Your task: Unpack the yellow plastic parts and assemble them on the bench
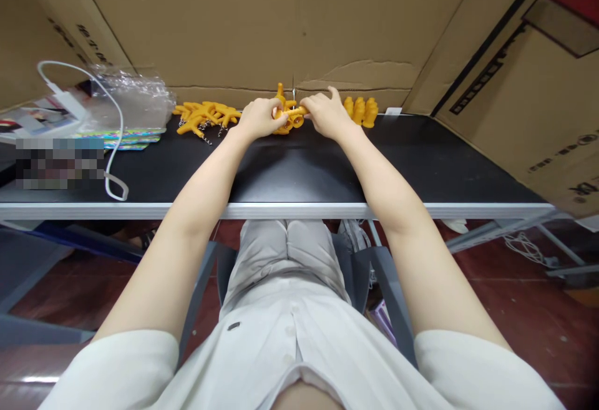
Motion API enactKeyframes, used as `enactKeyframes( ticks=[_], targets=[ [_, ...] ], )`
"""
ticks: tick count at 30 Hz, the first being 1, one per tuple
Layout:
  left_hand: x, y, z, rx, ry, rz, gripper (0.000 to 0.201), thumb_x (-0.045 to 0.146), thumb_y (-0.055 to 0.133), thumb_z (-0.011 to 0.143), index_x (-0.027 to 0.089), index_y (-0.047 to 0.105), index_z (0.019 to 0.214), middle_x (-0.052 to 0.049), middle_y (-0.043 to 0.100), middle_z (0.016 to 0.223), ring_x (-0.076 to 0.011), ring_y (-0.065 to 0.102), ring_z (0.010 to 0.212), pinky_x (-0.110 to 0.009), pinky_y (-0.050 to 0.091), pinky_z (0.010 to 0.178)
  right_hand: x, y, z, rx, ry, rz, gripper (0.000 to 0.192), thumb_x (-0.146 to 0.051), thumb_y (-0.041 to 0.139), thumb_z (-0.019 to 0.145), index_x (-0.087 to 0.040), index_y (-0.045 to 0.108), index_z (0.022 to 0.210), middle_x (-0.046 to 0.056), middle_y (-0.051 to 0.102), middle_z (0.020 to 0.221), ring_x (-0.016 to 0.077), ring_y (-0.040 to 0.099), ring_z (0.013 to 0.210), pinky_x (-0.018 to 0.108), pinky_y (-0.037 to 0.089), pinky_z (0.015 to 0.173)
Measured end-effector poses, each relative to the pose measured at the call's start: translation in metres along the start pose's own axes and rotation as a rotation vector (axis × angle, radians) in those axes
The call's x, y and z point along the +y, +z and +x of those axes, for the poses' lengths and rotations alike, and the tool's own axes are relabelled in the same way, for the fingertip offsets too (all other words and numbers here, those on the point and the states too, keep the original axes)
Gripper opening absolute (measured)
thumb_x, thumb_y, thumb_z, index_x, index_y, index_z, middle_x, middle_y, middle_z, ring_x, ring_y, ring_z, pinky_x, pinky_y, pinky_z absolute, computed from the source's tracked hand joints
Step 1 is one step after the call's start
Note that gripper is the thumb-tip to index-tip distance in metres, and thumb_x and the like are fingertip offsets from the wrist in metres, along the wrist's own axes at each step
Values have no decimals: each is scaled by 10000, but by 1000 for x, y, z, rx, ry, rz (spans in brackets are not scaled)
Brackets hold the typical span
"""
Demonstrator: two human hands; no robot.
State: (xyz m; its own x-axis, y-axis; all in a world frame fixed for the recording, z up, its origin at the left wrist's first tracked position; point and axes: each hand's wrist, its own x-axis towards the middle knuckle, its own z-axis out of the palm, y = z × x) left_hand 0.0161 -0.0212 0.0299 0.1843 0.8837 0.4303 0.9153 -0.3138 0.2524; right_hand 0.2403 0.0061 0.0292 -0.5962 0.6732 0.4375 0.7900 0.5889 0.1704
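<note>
Both my hands reach to the far edge of a black table [299, 173]. My left hand [258, 117] and my right hand [327, 112] grip the same small orange plastic piece [292, 117] between them, with a thin metal pin sticking up just above it. A heap of similar orange curved pieces with small metal chains [206, 117] lies just left of my left hand. Three upright orange pieces [360, 110] stand in a row right of my right hand, against the cardboard wall.
Cardboard sheets [299, 23] wall the table at the back and right. At the far left lie a clear plastic bag [131, 98], shiny colourful sheets [126, 138], and a white charger with a looping cable [112, 166]. My legs are under the table's metal front edge [299, 211].
</note>
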Motion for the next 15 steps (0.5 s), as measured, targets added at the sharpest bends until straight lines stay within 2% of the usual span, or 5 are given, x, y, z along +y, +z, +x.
enactKeyframes(
  ticks=[5, 10, 13, 15],
  targets=[
    [3, -1, 4, -24, 17, -175, 248, 428, 740, 918, 191, 757, 990, -66, 714, 849, -302, 726, 1015, -358, 575, 939, -2, -8, 0, 108, 37, -36, 543, -101, 316, 1072, -182, 655, 1487, 153, 771, 1393, 359, 646, 1425, 708, 231, 1358],
    [13, -8, 2, -212, -67, -448, 262, 406, 685, 916, 179, 676, 787, -35, 570, 649, -225, 670, 694, -359, 553, 706, -14, -24, -1, 139, 66, -15, 595, -80, 230, 1085, -210, 680, 1451, 115, 748, 1433, 328, 593, 1509, 677, 182, 1378],
    [15, -12, -2, -326, -90, -549, 256, 377, 682, 905, 177, 665, 745, -47, 578, 661, -219, 660, 637, -368, 519, 635, -15, -36, -4, 94, 156, -15, 611, -58, 238, 1067, -159, 629, 1526, 146, 712, 1512, 314, 535, 1556, 625, 135, 1413],
    [12, -12, -3, -370, -81, -604, 247, 363, 718, 889, 178, 664, 733, -55, 585, 671, -228, 672, 641, -367, 509, 610, -7, -43, -8, 80, 264, -28, 608, -49, 291, 1035, -109, 570, 1572, 174, 674, 1564, 307, 503, 1562, 575, 115, 1434]
  ],
)
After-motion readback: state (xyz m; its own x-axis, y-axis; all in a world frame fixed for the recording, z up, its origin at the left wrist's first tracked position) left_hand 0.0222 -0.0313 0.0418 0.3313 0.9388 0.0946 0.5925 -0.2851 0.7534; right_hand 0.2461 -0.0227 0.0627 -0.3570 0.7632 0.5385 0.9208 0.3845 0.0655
